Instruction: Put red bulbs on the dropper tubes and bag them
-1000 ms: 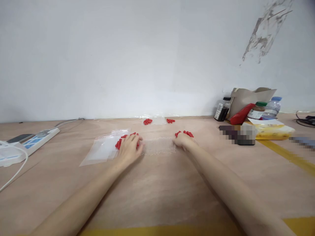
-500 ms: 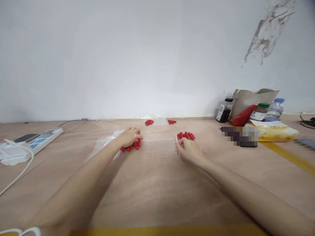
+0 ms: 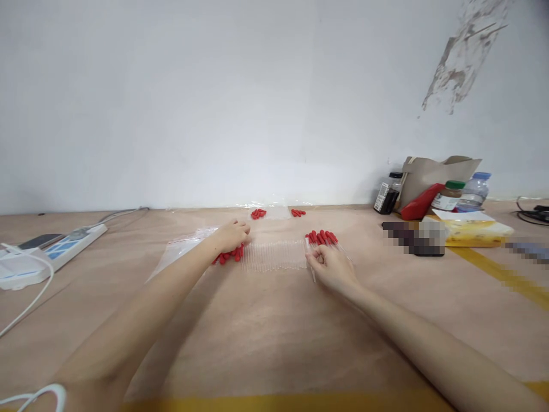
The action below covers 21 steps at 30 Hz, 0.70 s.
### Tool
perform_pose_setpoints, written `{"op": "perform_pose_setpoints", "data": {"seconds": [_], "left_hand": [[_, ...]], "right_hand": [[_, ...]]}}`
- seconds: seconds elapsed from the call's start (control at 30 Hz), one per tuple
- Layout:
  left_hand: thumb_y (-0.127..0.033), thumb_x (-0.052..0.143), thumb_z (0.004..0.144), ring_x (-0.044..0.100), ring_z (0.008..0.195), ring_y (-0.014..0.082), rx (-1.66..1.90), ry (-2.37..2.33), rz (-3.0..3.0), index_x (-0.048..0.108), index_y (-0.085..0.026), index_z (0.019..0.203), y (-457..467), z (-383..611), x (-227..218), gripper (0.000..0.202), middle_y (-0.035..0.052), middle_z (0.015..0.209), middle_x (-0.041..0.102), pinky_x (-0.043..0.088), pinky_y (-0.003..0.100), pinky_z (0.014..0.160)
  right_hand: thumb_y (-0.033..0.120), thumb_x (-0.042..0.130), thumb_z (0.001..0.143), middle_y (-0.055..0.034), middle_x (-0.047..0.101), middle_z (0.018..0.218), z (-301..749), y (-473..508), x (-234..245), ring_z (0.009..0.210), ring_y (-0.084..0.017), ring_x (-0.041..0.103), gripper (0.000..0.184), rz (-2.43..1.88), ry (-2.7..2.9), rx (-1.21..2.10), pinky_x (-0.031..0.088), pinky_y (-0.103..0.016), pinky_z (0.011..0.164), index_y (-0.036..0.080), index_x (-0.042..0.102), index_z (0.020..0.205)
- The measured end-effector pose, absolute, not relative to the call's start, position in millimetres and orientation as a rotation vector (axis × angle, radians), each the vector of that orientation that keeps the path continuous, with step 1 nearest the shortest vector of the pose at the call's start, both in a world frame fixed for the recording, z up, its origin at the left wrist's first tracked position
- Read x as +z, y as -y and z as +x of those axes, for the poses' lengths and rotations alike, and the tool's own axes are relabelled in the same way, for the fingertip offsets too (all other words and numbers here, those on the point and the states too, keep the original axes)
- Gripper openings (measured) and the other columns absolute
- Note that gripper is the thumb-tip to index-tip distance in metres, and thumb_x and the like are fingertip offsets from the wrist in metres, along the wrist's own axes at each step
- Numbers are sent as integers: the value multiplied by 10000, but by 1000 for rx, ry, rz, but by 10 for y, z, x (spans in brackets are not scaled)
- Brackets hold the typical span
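Note:
A row of thin clear tubes (image 3: 274,255) lies side by side on the brown table. My left hand (image 3: 231,236) rests with curled fingers on a heap of small red caps (image 3: 228,257) at the row's left end. My right hand (image 3: 330,264) is at the right end, fingers pinched on one clear tube (image 3: 310,264) lifted out of the row. A second heap of red caps (image 3: 322,236) lies just beyond my right hand.
Clear zip bags (image 3: 180,249) lie left of the caps. More red caps (image 3: 258,213) and plastic sit near the wall. A power strip (image 3: 51,252) with cables is at far left. Bottles, a paper bag (image 3: 433,177) and a tissue pack (image 3: 472,230) stand at right.
My right hand drew back from the far cap heap toward me and now pinches a clear tube. My left hand shifted slightly over the left cap heap.

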<state>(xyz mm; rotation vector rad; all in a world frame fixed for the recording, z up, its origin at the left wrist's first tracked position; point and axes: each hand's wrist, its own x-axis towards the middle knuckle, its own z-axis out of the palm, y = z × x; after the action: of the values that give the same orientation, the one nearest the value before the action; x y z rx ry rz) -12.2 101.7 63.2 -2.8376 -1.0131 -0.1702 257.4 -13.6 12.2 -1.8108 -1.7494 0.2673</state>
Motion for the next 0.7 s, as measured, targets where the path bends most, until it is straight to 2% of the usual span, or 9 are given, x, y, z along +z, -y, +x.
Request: {"op": "perform_pose_setpoints", "data": {"seconds": [0.13,0.2,0.3,0.47,0.57,0.63,0.7], "left_hand": [[-164,523,720,501,845,189,-262,1011,-2832,557,-202,616,-863,-179,786,116,36,802,566,333,315,795],[-162,490,749,516,813,174,-388,1047,-2889,560,-201,714,-674,-190,784,88,27,815,567,372,295,750],[-212,485,783,545,715,144,-769,1165,-3075,538,-187,842,-295,-121,576,83,23,807,581,419,254,631],[-240,526,779,584,625,126,-1542,1512,-3200,484,-166,770,144,129,-3,85,14,696,607,457,251,577],[-220,545,763,624,705,139,-1869,1652,-3178,494,-168,883,176,207,-174,140,25,769,626,486,293,672],[-215,550,758,629,770,148,-1887,1705,-3176,515,-170,998,161,217,-189,246,48,882,616,486,318,738],[-223,550,761,620,811,155,-1794,1690,-3193,559,-165,1015,157,214,-162,261,66,954,590,477,328,778]], "right_hand": [[375,434,791,-8,603,671,2599,165,136,631,-158,534,206,-1776,1763,211,286,-246,518,207,516,703],[328,431,796,-13,585,661,2615,170,137,611,-153,517,167,-1687,1810,167,298,-247,521,199,482,702],[273,401,812,-20,561,668,2628,160,112,592,-143,504,126,-1477,1884,181,337,-248,540,194,441,723],[228,374,837,-52,588,797,2570,184,-15,722,-156,554,120,-1168,1939,280,418,-271,658,181,481,861],[214,377,849,-56,621,864,2506,250,-87,791,-156,574,217,-1098,1993,291,427,-279,718,182,526,1003],[210,377,856,-56,635,883,2466,292,-110,822,-152,575,241,-1048,2048,276,425,-278,740,186,554,1018],[207,383,858,-58,642,889,2431,318,-114,845,-154,571,233,-1006,2088,251,416,-287,760,185,584,973]]}}
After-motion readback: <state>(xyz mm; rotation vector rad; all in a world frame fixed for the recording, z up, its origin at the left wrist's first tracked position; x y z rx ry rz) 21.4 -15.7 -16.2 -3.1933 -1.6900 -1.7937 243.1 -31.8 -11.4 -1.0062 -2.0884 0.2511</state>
